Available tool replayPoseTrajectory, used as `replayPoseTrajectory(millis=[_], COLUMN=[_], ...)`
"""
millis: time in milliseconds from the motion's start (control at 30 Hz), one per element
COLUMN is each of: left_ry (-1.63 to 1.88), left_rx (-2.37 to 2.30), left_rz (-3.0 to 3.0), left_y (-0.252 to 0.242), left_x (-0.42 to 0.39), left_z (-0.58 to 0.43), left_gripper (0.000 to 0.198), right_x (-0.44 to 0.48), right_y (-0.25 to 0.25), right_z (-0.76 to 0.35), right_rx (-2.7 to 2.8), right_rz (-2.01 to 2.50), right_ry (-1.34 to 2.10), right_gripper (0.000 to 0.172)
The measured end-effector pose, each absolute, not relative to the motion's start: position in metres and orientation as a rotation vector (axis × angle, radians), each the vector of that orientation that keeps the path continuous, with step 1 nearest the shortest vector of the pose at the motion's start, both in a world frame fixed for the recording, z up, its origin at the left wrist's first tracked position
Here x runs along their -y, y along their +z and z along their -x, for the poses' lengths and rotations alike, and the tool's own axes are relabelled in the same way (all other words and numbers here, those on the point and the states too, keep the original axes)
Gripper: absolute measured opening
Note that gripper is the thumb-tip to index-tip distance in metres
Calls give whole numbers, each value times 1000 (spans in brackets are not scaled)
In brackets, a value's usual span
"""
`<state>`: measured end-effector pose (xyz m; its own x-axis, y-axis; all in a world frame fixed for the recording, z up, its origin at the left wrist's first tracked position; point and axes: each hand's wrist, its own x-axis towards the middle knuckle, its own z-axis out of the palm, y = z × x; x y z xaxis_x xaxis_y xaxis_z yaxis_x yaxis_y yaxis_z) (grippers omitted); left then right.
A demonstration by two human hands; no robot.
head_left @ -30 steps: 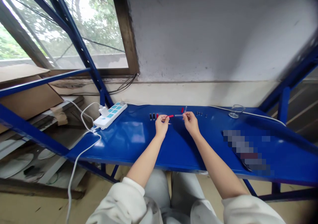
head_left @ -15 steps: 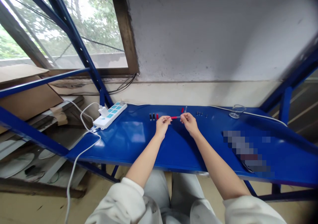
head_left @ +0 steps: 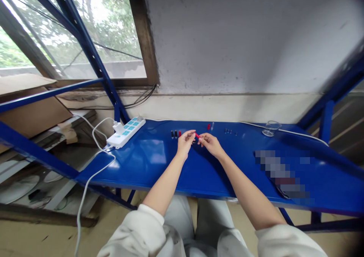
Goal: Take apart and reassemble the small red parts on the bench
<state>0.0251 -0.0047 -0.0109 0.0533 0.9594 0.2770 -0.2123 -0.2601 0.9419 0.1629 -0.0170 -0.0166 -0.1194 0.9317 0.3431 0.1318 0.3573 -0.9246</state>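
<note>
Over the back middle of the blue metal table (head_left: 159, 162), my left hand (head_left: 184, 142) and my right hand (head_left: 209, 144) meet in pinches. Between their fingertips sits a small red pen-like piece (head_left: 197, 135), held from both sides. Just left of my left hand stand small black and red caps (head_left: 175, 134) in a row. Behind my right hand lie a red cap and a clear tube (head_left: 211, 126). Further right is a row of tiny dark parts (head_left: 229, 131).
A white power strip (head_left: 126, 132) with a plugged white cable lies at the table's back left. A clear glass dish (head_left: 270, 127) sits at the back right on a white cord. A blurred flat object (head_left: 284, 173) rests right of my right arm. Blue rack beams cross on the left.
My right hand moved left toward my left hand, closing the gap. The clear tube it held a second ago is no longer seen between the hands; only the red piece shows there.
</note>
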Motion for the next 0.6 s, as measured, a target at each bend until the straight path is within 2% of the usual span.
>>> replayPoseTrajectory(millis=[167,267,400,600], left_ry=[1411,1566,1839,1863], left_rx=[-871,-965,-1077,-1085], left_rz=[-1357,-1304,-1078,-850], left_y=[-4,-1,-2,-4], left_x=[10,7,0,2], left_z=[-21,-15,0,13], left_gripper=[30,29,26,22], right_x=[17,10,-7,-36], right_y=[-21,-26,-27,-20], right_z=[-156,-152,-139,-109], right_rx=[1591,1575,1608,1855], right_rz=[1048,1126,1203,1543], right_ry=[879,741,733,482], right_gripper=[27,25,18,6])
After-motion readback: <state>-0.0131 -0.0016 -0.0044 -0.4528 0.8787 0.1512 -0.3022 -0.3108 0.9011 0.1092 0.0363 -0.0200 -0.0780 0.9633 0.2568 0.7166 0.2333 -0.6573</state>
